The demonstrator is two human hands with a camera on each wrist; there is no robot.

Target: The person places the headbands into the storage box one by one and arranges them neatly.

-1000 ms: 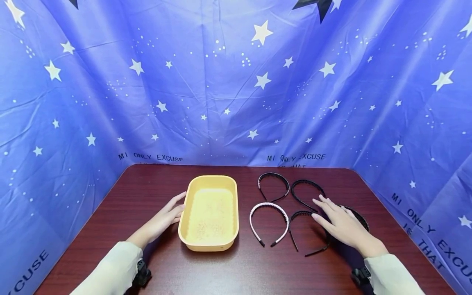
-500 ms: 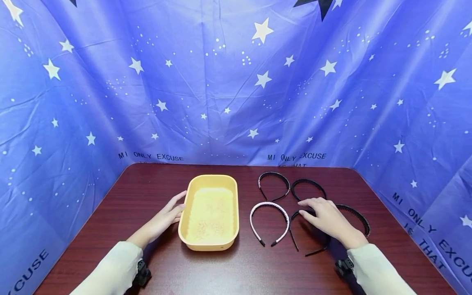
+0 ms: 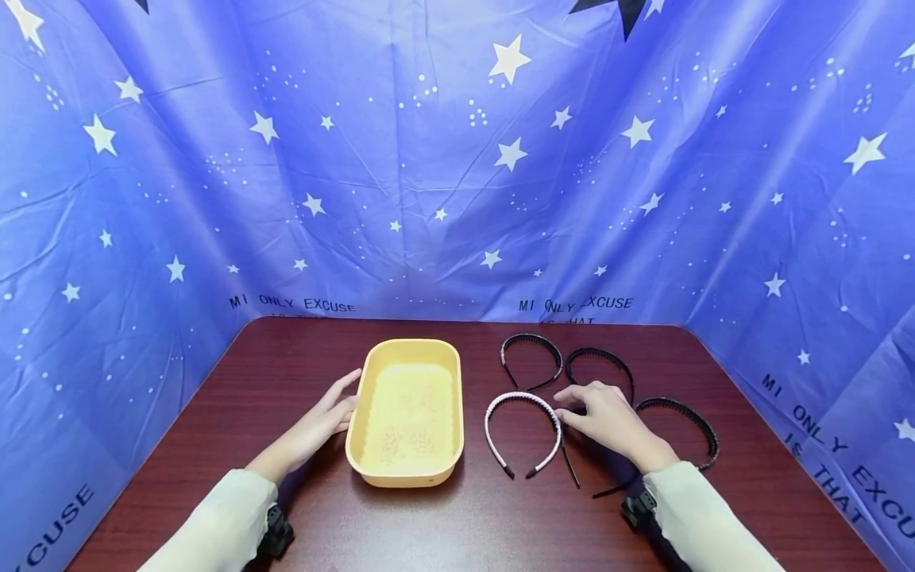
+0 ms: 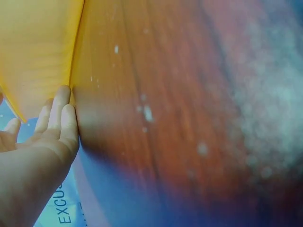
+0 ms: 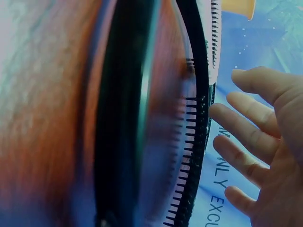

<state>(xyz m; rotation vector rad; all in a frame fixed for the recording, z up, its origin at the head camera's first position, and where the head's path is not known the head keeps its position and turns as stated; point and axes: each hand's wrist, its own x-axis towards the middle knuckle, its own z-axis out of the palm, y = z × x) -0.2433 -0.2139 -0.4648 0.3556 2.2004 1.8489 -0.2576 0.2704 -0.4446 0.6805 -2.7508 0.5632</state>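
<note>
A yellow plastic basin [image 3: 405, 480] stands on the table, with nothing inside. Extended fingers of my left hand [image 3: 307, 429] touch its left wall, as the left wrist view also shows [image 4: 47, 137] for that hand. My right hand [image 3: 609, 423] hovers over a black headband [image 3: 569, 465] and hides much of it. In the right wrist view, the fingers of that hand [image 5: 265, 127] are spread and relaxed, with nothing between them, beside a toothed black headband [image 5: 201, 109]. Its fingertips are close to a pale pink headband [image 3: 523, 395] lying just left of it.
Two more dark headbands, one at back left [image 3: 530, 337] and one at back right [image 3: 599, 351], lie behind the hand. Another black headband [image 3: 689, 411] lies to its right. A blue star-patterned curtain [image 3: 400, 159] surrounds the dark red wooden table [image 3: 286, 357].
My right hand has moved left across the headbands toward the pink one, uncovering the black headband at the right. The left hand and basin have stayed in place.
</note>
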